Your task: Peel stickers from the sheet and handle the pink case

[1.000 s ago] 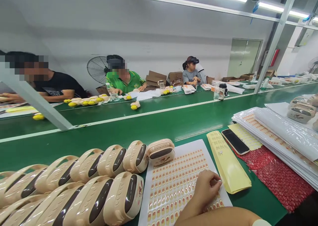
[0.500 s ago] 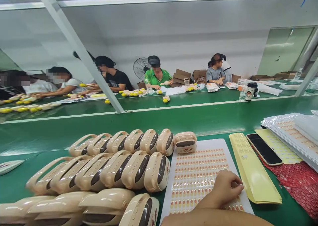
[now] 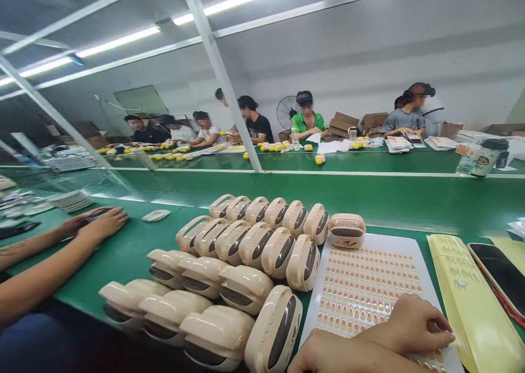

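My forearms cross at the lower right. My left hand rests over a sheet of small oval stickers, its fingers curled and the tips together near the sheet's right edge. Anything between those tips is too small to make out. My right hand lies to its left, low on the sheet; the picture's edge cuts it off and its fingers are hidden. One beige plastic device with a dark window stands at the sheet's top left corner. Rows of the same beige devices fill the table to the left.
Yellow sheets and a phone lie at the right. On the left, a neighbour's hands rest by a dark object, near a stack of pale discs. Several people work across the green bench; a slanted post crosses the view.
My view has swung left and up, so the bench contents appear further right and the neighbour's arms have come into view. My left hand stays over the sticker sheet; more of my right hand shows.
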### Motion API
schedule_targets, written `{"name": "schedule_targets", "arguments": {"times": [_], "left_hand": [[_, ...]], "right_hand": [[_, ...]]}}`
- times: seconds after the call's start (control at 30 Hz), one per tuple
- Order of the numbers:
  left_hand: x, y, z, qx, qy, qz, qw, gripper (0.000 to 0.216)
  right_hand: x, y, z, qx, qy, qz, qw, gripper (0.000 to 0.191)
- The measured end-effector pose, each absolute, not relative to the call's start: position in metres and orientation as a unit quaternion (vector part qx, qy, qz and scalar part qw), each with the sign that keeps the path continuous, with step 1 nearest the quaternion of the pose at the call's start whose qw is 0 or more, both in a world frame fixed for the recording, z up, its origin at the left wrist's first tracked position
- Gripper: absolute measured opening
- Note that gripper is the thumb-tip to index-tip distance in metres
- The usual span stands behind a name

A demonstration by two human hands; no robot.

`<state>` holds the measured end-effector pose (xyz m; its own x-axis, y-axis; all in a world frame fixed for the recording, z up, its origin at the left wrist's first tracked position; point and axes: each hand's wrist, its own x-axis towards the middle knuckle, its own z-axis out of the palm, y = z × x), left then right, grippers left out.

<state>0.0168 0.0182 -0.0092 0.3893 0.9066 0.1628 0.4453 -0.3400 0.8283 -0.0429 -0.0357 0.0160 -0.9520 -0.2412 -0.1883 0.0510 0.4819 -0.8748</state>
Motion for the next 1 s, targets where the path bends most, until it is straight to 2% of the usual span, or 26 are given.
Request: {"name": "schedule_targets", "arguments": {"times": [0.13, 0.4, 1.0], "left_hand": [[0.016, 0.019, -0.009, 0.758, 0.444, 0.32, 0.356, 0.029], [0.015, 0.02, -0.001, 0.761, 0.45, 0.3, 0.359, 0.029], [0.017, 0.02, -0.005, 0.756, 0.447, 0.312, 0.362, 0.028]], "right_hand": [[-0.044, -0.035, 0.0, -0.023, 0.851, -0.497, 0.164, 0.017], [-0.042, -0.036, 0.001, -0.012, 0.846, -0.505, 0.174, 0.045], [-0.04, -0.038, 0.016, 0.016, 0.851, -0.491, 0.184, 0.053]]}}
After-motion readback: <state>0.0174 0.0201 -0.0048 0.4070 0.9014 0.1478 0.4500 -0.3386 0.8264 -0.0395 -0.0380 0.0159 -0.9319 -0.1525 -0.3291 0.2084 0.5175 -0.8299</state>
